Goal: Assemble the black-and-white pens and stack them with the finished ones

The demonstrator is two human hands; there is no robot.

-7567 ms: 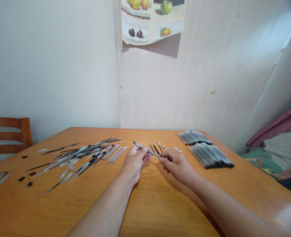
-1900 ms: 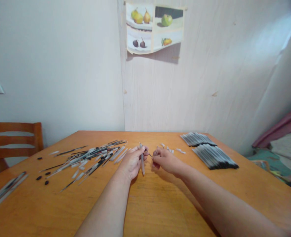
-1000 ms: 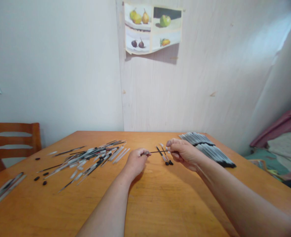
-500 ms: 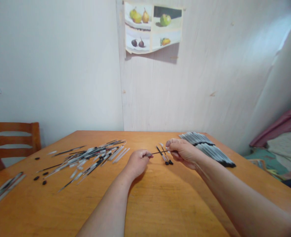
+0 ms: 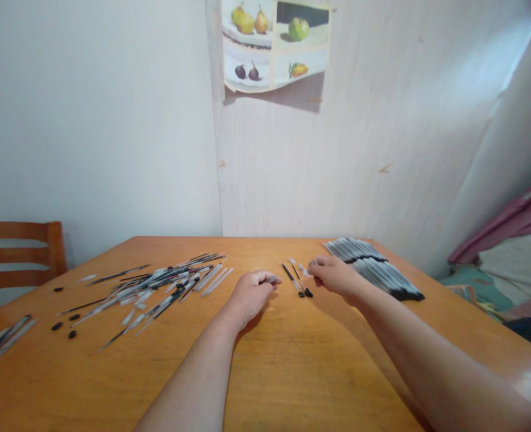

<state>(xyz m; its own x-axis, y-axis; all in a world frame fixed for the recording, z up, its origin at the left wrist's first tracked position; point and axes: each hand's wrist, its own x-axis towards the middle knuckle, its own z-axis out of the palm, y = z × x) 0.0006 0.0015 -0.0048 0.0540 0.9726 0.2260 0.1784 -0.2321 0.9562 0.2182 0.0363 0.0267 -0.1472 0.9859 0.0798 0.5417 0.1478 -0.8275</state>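
Note:
Just left of the table's middle, my left hand [image 5: 252, 298] is closed, thumb against fingers; a greyish tip shows at the fingertips, too small to name. My right hand [image 5: 332, 275] is pinched low over the table, its fingertips at some small clear plastic pieces [image 5: 302, 270]. Whether one is in the pinch is hard to see. Between the hands lie a dark pen part [image 5: 288, 273] and a thinner dark stick [image 5: 296, 273] like a pen refill, with small black pieces [image 5: 308, 293] at their near ends.
Left on the wooden table [image 5: 265, 372] spreads a pile of pen parts [image 5: 161, 285], with black bits [image 5: 72, 334] beside it. Clear-barrelled pens [image 5: 373, 267] lie in neat rows at the back right. More sticks [image 5: 6, 342] lie at the left edge. A chair [image 5: 17, 252] stands behind.
The thin dark stick stretched between my hands is no longer visible. My right hand has lowered toward the small clear pieces. My left hand stays nearly in place; the view has shifted slightly.

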